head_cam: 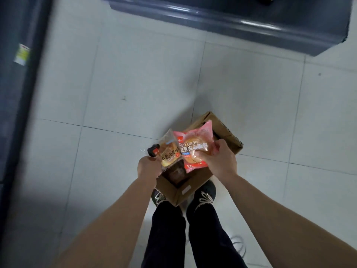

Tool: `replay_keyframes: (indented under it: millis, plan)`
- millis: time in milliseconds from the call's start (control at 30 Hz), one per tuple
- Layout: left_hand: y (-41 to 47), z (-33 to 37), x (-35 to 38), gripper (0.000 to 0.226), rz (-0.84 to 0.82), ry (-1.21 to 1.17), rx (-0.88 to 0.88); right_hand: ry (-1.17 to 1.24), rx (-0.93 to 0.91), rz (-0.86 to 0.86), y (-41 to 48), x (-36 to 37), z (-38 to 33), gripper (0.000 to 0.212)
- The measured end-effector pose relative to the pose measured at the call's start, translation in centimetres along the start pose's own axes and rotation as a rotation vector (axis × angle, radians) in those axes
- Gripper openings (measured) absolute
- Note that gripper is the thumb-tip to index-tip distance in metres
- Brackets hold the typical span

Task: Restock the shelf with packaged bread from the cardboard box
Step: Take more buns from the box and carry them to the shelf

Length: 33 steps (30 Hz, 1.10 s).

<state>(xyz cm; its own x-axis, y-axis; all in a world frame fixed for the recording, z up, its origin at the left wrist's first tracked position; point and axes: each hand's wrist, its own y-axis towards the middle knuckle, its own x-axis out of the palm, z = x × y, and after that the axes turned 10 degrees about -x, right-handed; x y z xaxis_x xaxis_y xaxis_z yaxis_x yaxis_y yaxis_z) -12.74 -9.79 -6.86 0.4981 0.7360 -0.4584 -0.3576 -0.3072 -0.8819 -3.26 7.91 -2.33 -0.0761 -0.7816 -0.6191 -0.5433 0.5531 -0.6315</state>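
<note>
- An open brown cardboard box (173, 192) sits on the pale tiled floor (135, 74), touching the person's dark shoes (206, 192). Dark packets show inside it, too dim to count.
- The right hand (220, 159) curls round the right side of a pink plastic packet of red-bean bread (190, 151), fingertips on its face, and holds it above the box.
- The left hand (149, 167) grips the near-left edge of a clear plastic packet of golden bread (170, 151). Its fingers are hidden behind the film. The two packets overlap, with the pink one on top.
- Handling, as a judgement: the packets are light, air-puffed and soft. The film looks slick and crinkly, and the loaf would squash under a hard pinch.
- Best hold: the sealed edge, or a broad, loose grasp round the sides.
- A dark grey shelf base (231, 22) lies far right, well apart from the box. A second dark shelf edge (17, 113) runs along the left.
</note>
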Motion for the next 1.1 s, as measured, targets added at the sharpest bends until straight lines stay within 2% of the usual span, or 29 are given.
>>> replay_keyframes:
  millis: [133,300,400,567,733,900,1100]
  plan:
    - [-4.6,1.4,-5.8,0.028,0.029,-0.082,0.037,-0.022,-0.073,0.019,-3.0,-2.8,-5.3,0.068]
    - [-9.6,1.2,-13.0,0.024,0.064,-0.246,0.034,0.088,-0.186,-0.027,-6.9,-5.3,-11.6,0.069]
    - [-12.1,0.0,-17.1,0.019,0.080,-0.373,0.031,0.160,-0.281,-0.058,-9.1,-6.4,-15.5,0.062]
    - [-17.1,-3.7,-23.2,0.019,0.149,-0.527,0.048,0.094,-0.494,-0.178,-13.5,-7.2,-22.4,0.052]
    - [-21.8,-8.5,-30.0,0.015,0.288,-0.673,0.072,0.105,-0.641,-0.263,-18.6,-5.9,-28.1,0.046]
    - [-26.0,-13.4,-37.2,0.022,0.410,-0.828,0.098,0.080,-0.818,-0.293,-24.9,-3.5,-34.3,0.042]
    - [-29.9,-20.2,-46.2,0.020,0.546,-1.054,0.148,0.101,-0.954,-0.428,-33.7,1.3,-41.6,0.038]
